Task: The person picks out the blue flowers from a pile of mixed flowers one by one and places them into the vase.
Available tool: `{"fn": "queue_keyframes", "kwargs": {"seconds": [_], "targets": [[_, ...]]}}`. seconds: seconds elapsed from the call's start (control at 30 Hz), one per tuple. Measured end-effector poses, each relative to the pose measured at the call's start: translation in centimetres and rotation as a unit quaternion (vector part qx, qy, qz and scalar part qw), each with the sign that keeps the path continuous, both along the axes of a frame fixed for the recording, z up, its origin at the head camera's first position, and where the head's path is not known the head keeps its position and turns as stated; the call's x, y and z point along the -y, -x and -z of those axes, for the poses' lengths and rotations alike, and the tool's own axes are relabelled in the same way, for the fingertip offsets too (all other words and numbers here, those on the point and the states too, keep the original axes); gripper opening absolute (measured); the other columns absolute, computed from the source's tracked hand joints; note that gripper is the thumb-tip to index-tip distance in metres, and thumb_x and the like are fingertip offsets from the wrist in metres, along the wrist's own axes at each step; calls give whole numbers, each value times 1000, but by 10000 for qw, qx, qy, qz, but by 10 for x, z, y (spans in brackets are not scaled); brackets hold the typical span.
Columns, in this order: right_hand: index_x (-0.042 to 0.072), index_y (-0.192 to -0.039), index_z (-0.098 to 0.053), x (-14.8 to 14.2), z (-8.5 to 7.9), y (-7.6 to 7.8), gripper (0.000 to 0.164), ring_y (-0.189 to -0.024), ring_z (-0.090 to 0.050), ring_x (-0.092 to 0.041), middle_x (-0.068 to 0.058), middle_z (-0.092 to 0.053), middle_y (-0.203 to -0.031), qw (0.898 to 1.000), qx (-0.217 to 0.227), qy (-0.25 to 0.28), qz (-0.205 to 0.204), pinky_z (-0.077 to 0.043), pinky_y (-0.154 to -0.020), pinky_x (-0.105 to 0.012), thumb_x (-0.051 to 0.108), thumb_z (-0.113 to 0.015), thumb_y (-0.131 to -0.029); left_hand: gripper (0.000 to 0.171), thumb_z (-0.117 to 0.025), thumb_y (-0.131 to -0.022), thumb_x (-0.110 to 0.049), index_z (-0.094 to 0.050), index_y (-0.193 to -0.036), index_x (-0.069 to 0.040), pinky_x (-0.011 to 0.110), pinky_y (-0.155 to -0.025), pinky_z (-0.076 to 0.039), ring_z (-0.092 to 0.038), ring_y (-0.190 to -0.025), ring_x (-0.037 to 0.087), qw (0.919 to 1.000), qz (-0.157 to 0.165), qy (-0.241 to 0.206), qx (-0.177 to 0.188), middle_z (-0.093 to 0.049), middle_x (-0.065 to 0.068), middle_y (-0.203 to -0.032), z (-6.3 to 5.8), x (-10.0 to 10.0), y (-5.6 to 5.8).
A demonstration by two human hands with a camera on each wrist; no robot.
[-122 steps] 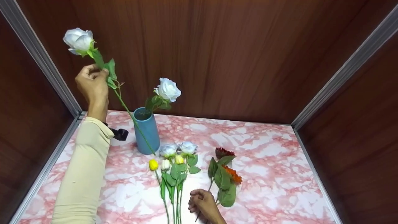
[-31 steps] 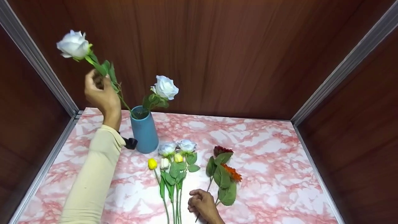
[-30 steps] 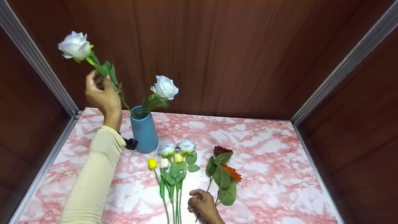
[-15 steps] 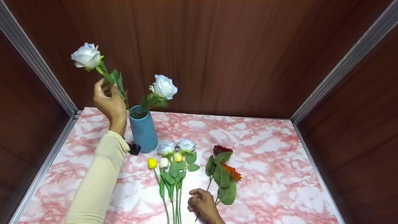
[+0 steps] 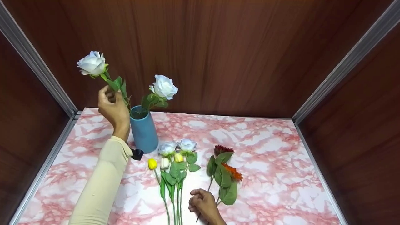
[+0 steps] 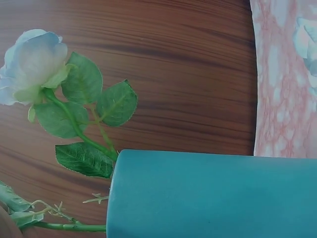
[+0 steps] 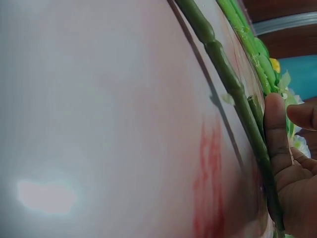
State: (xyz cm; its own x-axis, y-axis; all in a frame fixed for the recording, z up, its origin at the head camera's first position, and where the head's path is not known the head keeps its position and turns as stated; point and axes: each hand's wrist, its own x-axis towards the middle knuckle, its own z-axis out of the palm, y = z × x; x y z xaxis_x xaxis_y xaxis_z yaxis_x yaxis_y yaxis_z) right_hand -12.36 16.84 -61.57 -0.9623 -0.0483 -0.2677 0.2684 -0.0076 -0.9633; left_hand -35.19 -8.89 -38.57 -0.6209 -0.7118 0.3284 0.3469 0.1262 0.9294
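White rose point(image 5: 92, 63): is leaning toward the left edge of the bench point(image 5: 256, 140), its stem entering the blue vase point(image 5: 144, 134).
Left hand point(image 5: 114, 107): is pinching that stem.
Blue vase: is standing near the back edge, holding another rose point(image 5: 165, 87).
Right hand point(image 5: 204, 204): is curling loosely just beside a green stem point(image 7: 227, 74).
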Motion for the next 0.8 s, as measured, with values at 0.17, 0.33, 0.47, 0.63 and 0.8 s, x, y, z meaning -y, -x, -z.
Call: {"fn": "queue_keyframes", "kwargs": {"seconds": [0.17,0.33,0.47,0.63,0.8], "targets": [[-10,-97,-55,2,-4,-1,24,-52,-59,-17,-11,-59,-66,9999,-116,-120,-43,-51,-48,-33,-3,-54,-74,23,-62,-81,-10,-60,-104,-12,21,-67,-41,-53,-76,14,9998,12,138,143,-59,4,-85,0,1,-2],[-6,-93,-57,7,-9,-4,20,-47,-51,-7,-2,-55,-62,9935,-693,-852,-284,-43,-42,-22,-4,-55,-74,30,-64,-78,-14,-57,-107,-13,21,-66,-42,-54,-77,12,9980,-34,237,590,-60,2,-87,5,1,-4],[1,-86,-61,14,-14,-8,14,-50,-45,1,9,-51,-60,9588,-1570,-2305,-548,-40,-48,-18,4,-61,-72,32,-64,-77,-13,-56,-108,-11,20,-68,-43,-54,-77,12,9975,-82,212,676,-60,2,-91,12,1,-6],[9,-77,-62,24,-15,-13,13,-50,-44,2,15,-47,-54,9090,-1831,-3675,-723,-40,-50,-19,19,-67,-70,31,-63,-76,-9,-55,-106,-9,19,-67,-42,-53,-74,12,9982,-110,-25,581,-58,3,-89,17,-1,-7],[13,-62,-57,32,-16,-17,24,-46,-41,-2,13,-44,-50,8892,-1607,-4198,-850,-34,-44,-20,32,-72,-67,32,-62,-76,-8,-55,-107,-8,19,-66,-42,-53,-72,12,9982,-64,-115,577,-58,4,-89,22,-4,-11]]}}
